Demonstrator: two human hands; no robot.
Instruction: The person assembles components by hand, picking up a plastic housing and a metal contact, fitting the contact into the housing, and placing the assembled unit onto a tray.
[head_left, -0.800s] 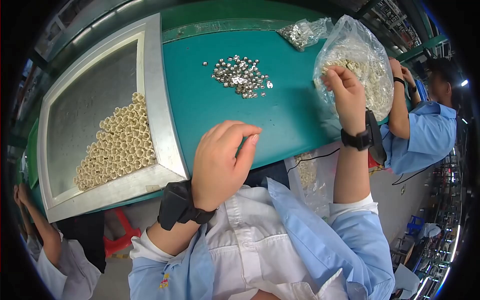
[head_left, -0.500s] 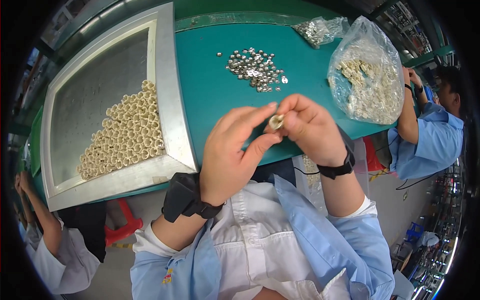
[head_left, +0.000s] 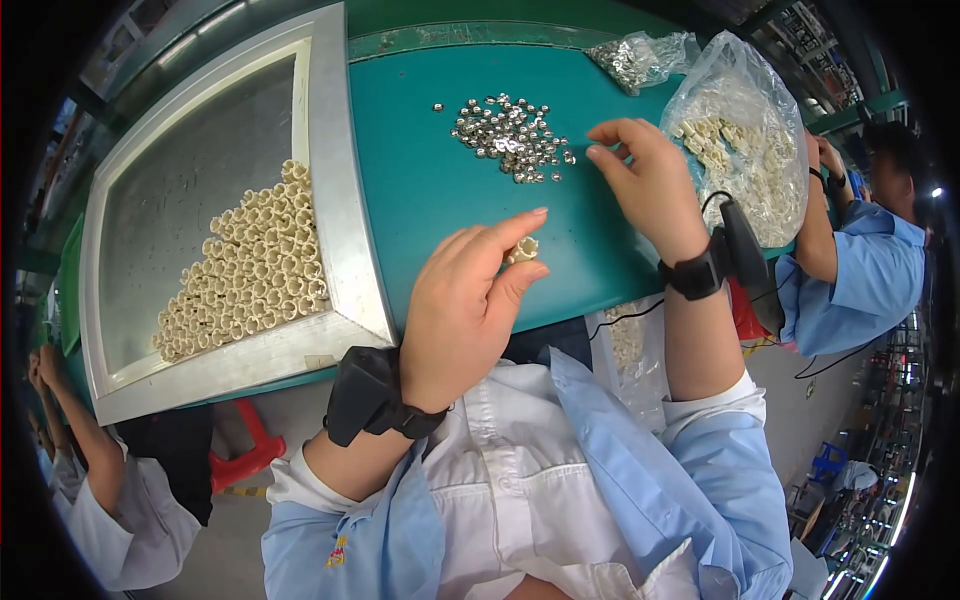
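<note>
My left hand [head_left: 465, 295] is closed on a small cream ring-shaped plastic part [head_left: 522, 250] with a notched rim, held between thumb and fingers above the green table. My right hand [head_left: 655, 185] hovers at the right side of a loose pile of small shiny metal pieces [head_left: 515, 140]. Its thumb and forefinger are apart, and nothing shows between them. The other fingers of that hand are partly hidden. Black straps with devices sit on both my wrists.
At left a metal-framed tray [head_left: 350, 220] holds many standing cream parts [head_left: 245, 270]. A clear plastic bag [head_left: 745, 180] of cream parts lies at the right, with a smaller bag of metal pieces [head_left: 635, 65] behind it. One co-worker [head_left: 855, 255] is at the right, another at the left.
My right hand has left the cream part and moved right and away from me, toward the metal pieces. My left hand keeps the part, which has shifted slightly left.
</note>
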